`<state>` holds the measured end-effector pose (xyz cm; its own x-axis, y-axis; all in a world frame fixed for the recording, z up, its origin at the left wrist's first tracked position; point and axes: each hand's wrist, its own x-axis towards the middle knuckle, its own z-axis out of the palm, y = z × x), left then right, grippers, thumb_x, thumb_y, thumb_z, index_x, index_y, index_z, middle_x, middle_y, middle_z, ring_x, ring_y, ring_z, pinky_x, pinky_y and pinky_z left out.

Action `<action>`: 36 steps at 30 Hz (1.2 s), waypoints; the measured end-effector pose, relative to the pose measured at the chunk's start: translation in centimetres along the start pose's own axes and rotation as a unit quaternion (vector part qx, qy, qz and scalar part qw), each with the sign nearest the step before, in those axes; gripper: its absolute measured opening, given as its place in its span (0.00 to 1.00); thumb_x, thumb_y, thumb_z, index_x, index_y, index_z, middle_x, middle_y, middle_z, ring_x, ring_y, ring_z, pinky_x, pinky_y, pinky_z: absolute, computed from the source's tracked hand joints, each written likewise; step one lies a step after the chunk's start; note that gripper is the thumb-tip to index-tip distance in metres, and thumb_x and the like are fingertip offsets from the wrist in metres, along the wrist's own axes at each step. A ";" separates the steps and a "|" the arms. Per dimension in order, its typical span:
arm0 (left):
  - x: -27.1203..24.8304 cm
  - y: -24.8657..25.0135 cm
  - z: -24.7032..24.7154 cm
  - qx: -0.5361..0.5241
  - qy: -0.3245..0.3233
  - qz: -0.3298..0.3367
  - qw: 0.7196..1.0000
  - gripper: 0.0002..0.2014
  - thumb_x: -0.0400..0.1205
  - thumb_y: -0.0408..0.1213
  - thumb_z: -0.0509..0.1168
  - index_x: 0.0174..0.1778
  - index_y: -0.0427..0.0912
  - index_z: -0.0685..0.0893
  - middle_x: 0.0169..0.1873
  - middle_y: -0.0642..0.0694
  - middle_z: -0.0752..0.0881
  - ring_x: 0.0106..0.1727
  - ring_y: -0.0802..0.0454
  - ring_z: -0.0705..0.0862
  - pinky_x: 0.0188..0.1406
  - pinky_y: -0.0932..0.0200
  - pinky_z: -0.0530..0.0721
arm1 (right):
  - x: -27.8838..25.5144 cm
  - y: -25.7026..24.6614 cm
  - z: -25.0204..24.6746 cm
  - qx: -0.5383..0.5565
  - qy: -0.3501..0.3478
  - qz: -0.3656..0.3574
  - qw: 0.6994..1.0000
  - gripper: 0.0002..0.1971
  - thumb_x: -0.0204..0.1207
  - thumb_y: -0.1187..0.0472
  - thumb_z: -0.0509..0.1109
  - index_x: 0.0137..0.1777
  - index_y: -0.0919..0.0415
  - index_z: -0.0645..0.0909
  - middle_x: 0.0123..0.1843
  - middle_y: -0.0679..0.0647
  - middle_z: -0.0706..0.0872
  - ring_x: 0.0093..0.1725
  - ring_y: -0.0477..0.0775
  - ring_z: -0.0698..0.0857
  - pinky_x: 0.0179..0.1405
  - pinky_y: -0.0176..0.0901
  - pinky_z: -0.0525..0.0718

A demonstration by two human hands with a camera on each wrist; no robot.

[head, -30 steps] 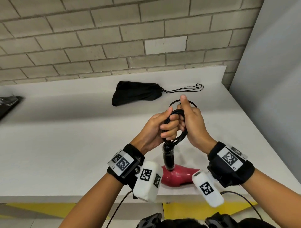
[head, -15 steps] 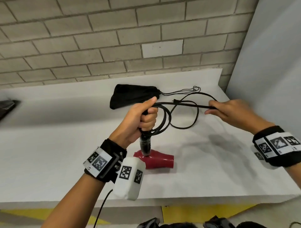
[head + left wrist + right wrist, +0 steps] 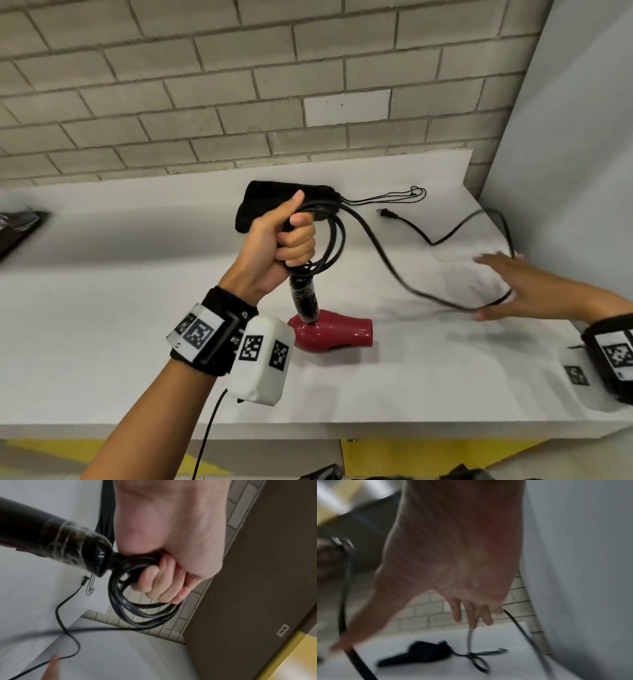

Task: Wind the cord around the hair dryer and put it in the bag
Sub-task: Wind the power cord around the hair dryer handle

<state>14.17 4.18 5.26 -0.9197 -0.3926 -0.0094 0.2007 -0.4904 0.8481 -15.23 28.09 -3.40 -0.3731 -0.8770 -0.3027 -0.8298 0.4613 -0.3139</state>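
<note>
The hair dryer's red body (image 3: 334, 334) rests on the white table (image 3: 102, 308), its black handle (image 3: 305, 298) pointing up. My left hand (image 3: 284, 236) grips a few coils of the black cord (image 3: 383, 260) at the top of the handle; the coils (image 3: 128, 609) show under its curled fingers (image 3: 163, 585). The loose cord runs right and loops around my right hand (image 3: 513, 284), whose fingers are spread above the table. The plug (image 3: 387, 214) lies on the table. The black drawstring bag (image 3: 270, 198) lies behind my left hand, also seen as a blurred bag (image 3: 419, 653).
A brick wall (image 3: 239, 102) backs the table and a grey panel (image 3: 565, 171) closes its right side. A dark object (image 3: 17, 229) lies at the far left edge. The bag's drawstrings (image 3: 394, 197) trail to the right near the plug.
My right hand left the left hand, drew the cord out to the right and lower, then spread its fingers. The plug end now lies on the table. My left hand keeps its hold.
</note>
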 end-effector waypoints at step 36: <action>0.9 -5.9 2.8 0.105 -0.062 -0.019 0.992 0.11 0.86 0.42 0.51 0.40 0.42 0.71 0.28 0.51 0.67 0.27 0.57 0.63 0.28 0.62 0.61 | -3.7 -21.2 1.3 -0.272 0.450 -0.348 0.776 0.10 0.69 0.73 0.67 0.38 0.57 0.84 0.34 0.51 0.84 0.24 0.49 0.75 0.16 0.40 0.70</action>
<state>11.22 8.93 1.76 -0.9622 -0.2721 0.0112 0.1027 -0.3244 0.9403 4.28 21.69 3.20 0.3087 -0.7396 0.5980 -0.9212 -0.0759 0.3817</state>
